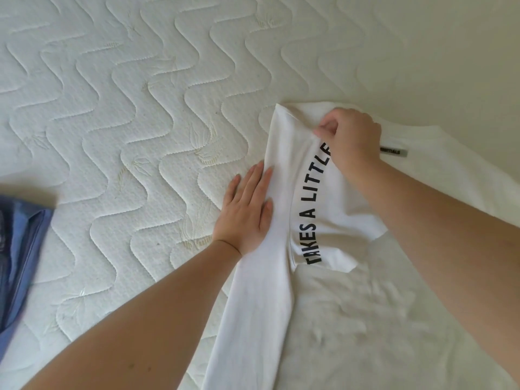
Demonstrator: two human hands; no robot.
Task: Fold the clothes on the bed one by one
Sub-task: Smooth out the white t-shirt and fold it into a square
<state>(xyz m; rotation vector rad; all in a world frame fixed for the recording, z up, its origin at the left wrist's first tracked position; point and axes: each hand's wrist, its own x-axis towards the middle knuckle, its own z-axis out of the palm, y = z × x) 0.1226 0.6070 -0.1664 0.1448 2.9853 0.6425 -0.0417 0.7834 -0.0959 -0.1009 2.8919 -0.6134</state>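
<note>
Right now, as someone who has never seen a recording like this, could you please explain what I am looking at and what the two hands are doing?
There is no machine here: a person wears a camera on the head, so the single picture looks forward and down at their own bare arms. The surface is a bed with a quilted white mattress. A white T-shirt with black lettering lies on it. The left hand rests flat, fingers straight, on the shirt's folded edge. The right hand pinches a flap of the shirt near its top, seemingly mid-fold. A blue garment lies at the left edge, untouched.
</note>
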